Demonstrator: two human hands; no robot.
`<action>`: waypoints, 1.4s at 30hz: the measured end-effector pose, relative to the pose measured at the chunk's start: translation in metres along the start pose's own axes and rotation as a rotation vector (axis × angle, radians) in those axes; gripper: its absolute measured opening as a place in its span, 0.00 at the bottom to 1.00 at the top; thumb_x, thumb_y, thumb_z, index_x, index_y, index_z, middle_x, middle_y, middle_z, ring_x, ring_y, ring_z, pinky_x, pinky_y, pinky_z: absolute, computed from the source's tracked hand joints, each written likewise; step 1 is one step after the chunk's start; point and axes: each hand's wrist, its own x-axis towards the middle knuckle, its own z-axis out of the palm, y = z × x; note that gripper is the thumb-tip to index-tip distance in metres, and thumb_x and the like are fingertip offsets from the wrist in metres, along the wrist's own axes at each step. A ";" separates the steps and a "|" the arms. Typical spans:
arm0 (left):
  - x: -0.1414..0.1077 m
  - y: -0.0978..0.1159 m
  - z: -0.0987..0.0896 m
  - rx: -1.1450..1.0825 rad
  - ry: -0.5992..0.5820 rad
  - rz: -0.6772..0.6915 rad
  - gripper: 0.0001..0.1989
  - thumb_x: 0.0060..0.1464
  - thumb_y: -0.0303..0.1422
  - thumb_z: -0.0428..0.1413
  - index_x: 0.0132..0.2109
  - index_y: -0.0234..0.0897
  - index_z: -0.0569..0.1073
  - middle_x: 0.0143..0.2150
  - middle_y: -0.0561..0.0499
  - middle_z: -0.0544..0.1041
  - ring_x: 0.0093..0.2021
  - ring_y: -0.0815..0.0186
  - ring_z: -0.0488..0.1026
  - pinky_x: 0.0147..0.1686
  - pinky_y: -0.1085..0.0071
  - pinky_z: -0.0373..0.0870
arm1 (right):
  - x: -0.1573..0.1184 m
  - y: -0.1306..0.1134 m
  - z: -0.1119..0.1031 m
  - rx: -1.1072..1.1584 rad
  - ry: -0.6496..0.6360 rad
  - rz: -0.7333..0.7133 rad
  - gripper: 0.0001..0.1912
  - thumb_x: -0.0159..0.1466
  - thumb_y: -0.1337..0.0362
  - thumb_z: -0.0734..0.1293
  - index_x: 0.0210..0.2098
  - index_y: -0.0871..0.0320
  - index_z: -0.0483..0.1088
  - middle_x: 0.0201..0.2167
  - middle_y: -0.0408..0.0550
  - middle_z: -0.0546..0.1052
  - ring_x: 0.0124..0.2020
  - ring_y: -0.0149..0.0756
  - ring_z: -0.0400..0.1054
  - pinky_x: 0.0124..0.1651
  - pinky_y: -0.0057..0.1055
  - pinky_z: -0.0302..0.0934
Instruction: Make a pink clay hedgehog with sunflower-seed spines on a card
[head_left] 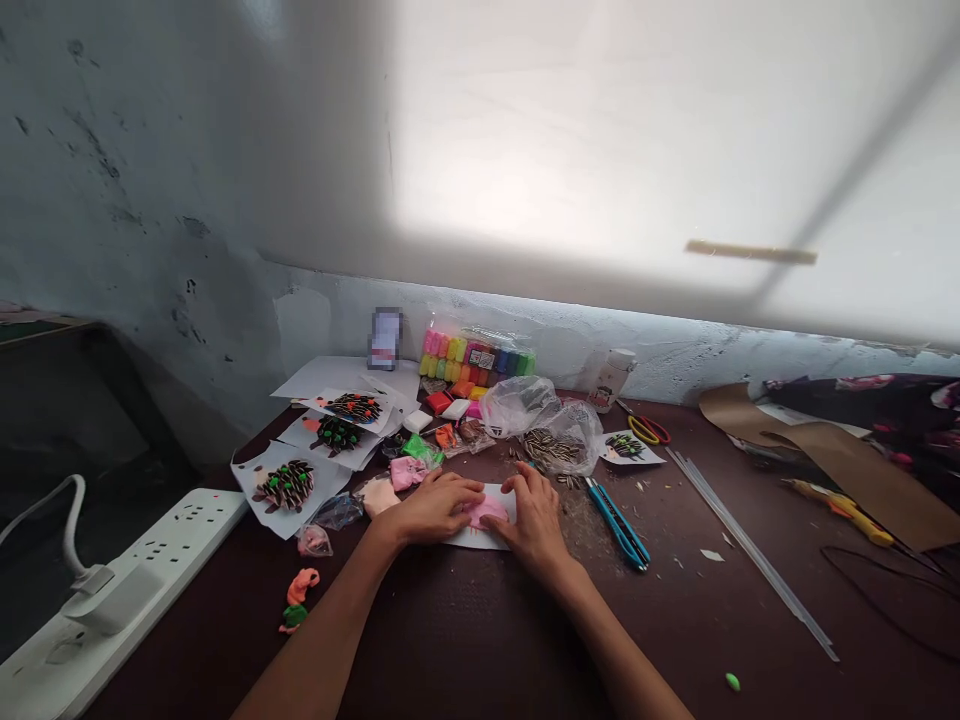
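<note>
Both of my hands press on a lump of pink modelling clay (487,512) lying on a small white paper card (469,538). My left hand (435,507) comes in from the left, its fingertips on the clay's left side. My right hand (534,515) covers the clay's right side and part of the card. The lower part of the clay is hidden by my fingers. Just left of my left hand lie a peach clay lump (379,495) and a pink clay lump (407,472). Clay hedgehog-like figures studded with seeds (289,485) sit on paper sheets further left.
On the dark wooden table (660,610) lie blue-handled tools (616,522), a plastic bag of striped seeds (555,447), a clay pack (476,360), red scissors (649,430) and long thin rods (750,550). A white power strip (142,545) runs along the left edge.
</note>
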 end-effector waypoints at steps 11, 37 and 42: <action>0.005 0.003 0.005 0.003 0.126 -0.015 0.13 0.60 0.29 0.49 0.46 0.42 0.76 0.54 0.49 0.74 0.55 0.62 0.67 0.64 0.57 0.47 | -0.001 0.015 -0.003 -0.037 -0.005 0.057 0.20 0.53 0.53 0.72 0.41 0.54 0.66 0.57 0.56 0.64 0.58 0.50 0.58 0.54 0.45 0.54; 0.007 0.003 0.005 0.021 0.159 0.012 0.20 0.52 0.20 0.47 0.46 0.40 0.77 0.53 0.50 0.75 0.52 0.62 0.69 0.54 0.67 0.62 | -0.002 0.025 -0.008 -0.071 -0.014 0.181 0.17 0.56 0.57 0.70 0.42 0.56 0.67 0.60 0.57 0.61 0.60 0.50 0.55 0.56 0.46 0.51; 0.007 0.003 0.004 0.038 0.125 0.000 0.21 0.52 0.19 0.47 0.47 0.41 0.76 0.55 0.51 0.74 0.53 0.61 0.68 0.54 0.66 0.62 | -0.001 0.022 -0.006 -0.115 0.009 0.180 0.17 0.56 0.57 0.70 0.42 0.57 0.67 0.61 0.59 0.60 0.59 0.52 0.56 0.56 0.48 0.51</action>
